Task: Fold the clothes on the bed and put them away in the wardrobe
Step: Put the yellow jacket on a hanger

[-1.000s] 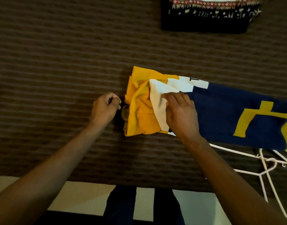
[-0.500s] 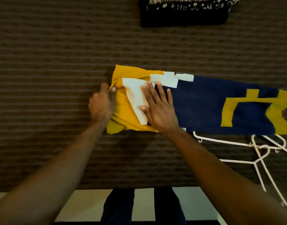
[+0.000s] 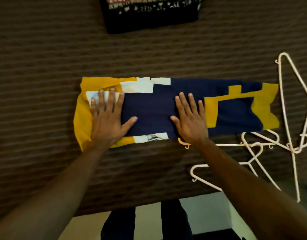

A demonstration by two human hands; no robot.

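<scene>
Left hand (image 3: 105,122): flat, fingers spread, palm down on the yellow-and-white end of the shirt (image 3: 156,108); holds nothing, only presses.
Right hand (image 3: 190,118): likewise flat and spread, palm down on the navy middle of the same shirt; nothing gripped.
Shirt: navy, yellow and white, lying as a long narrow band across the bed (image 3: 45,66), sides already turned in, left end somewhat bunched under the fingers.
Hangers (image 3: 288,104): several white ones, empty, tangled at the right end of the shirt and along its near edge; one hook touches or passes just under the hem by the right wrist.
Folded pile (image 3: 152,14): dark patterned cloth at the far side of the bed, well apart from the shirt.
Step in hand, as judged: smoothing the band flat before folding it crosswise.
Next move calls for: taking one end by its corners, bringing it over to meet the other, keeping the edges square and clear of the hangers. Wardrobe not in view.
</scene>
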